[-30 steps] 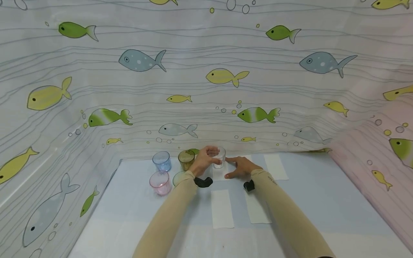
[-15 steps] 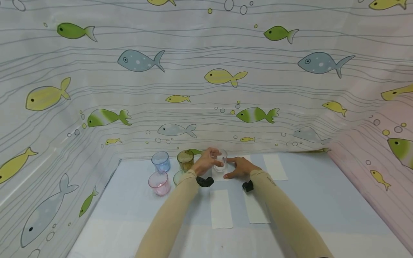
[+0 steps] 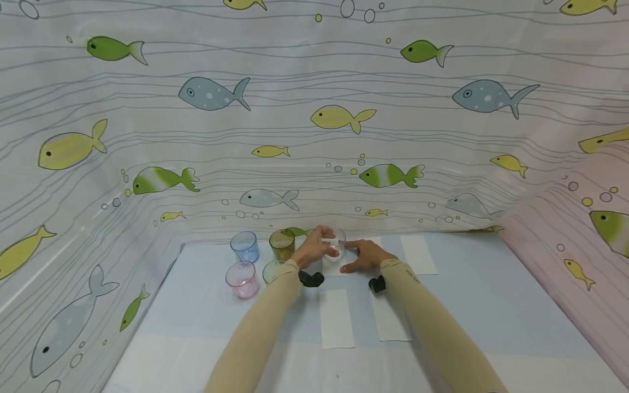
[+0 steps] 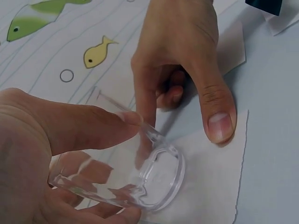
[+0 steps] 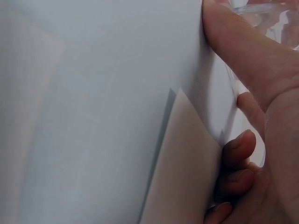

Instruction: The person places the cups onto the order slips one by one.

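Observation:
My left hand (image 3: 315, 248) holds a clear glass (image 4: 161, 179), thumb on one side and fingers curled round the other. Beneath the glass lies a white paper strip (image 4: 212, 175), and the glass base is close over it. My right hand (image 3: 365, 255) is just right of the glass. Its thumb (image 4: 219, 121) and index finger are stretched out, the thumb tip at the paper's edge and the index finger partly seen through the glass. The other right fingers (image 5: 238, 161) are loosely curled near another paper strip (image 5: 184, 172).
Left of my hands stand a blue glass (image 3: 244, 248), an amber glass (image 3: 282, 245), a pink glass (image 3: 243, 281) and a green glass (image 3: 271, 272) partly behind my left sleeve. More paper strips (image 3: 337, 319) lie nearer me and at right. Fish-printed sheeting (image 3: 314, 82) encloses the table.
The clear glass and my left hand have come down slightly toward the paper. My right hand has barely moved; the view has shifted a little.

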### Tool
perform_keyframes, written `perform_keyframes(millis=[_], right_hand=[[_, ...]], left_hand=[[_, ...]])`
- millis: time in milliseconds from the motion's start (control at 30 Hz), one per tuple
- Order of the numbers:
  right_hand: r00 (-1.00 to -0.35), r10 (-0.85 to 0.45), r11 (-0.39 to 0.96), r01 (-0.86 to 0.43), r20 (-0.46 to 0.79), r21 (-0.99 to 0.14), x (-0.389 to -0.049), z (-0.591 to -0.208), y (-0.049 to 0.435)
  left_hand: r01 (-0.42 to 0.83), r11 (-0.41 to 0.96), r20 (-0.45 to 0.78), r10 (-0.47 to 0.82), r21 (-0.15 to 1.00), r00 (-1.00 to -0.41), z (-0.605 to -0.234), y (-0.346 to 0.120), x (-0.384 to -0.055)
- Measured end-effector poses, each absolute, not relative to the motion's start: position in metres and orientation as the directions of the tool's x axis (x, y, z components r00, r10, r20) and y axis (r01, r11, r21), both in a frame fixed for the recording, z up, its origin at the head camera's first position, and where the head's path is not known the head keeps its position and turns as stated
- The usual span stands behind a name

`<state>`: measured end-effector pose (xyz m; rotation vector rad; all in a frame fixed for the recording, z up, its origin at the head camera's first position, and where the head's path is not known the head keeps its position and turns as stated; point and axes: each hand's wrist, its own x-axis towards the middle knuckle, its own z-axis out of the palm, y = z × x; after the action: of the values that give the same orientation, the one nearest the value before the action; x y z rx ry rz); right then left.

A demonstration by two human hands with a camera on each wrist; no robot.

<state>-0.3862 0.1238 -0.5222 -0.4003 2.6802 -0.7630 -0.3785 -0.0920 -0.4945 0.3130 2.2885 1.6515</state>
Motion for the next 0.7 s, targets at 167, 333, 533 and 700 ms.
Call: perform_keyframes(millis=[167, 333, 533, 700], right_hand=[[-0.905, -0.359, 0.812, -0.182, -0.229, -0.554, -0.3845, -0.5207, 0.1228], [-0.903, -0.353, 0.814, -0.169, -0.243, -0.556, -0.3831, -0.5214, 0.1220], [-0.905, -0.352, 0.811, -0.168, -0.239, -0.561, -0.3845, -0.5237, 0.1210], [-0.909, -0.329, 0.817, -0.139, -0.255, -0.560, -0.3876, -0.5249, 0.1217]], left_hand=[[-0.001, 0.331, -0.123, 0.347, 0.944, -0.930, -0.4945, -0.0931, -0.3788], [-0.017, 0.342, -0.142, 0.343, 0.940, -0.929, -0.4949, -0.0952, -0.3770], [-0.008, 0.343, -0.131, 0.339, 0.939, -0.932, -0.4928, -0.0966, -0.3740], [0.011, 0.370, -0.119, 0.325, 0.929, -0.938, -0.4925, -0.0966, -0.3746]])
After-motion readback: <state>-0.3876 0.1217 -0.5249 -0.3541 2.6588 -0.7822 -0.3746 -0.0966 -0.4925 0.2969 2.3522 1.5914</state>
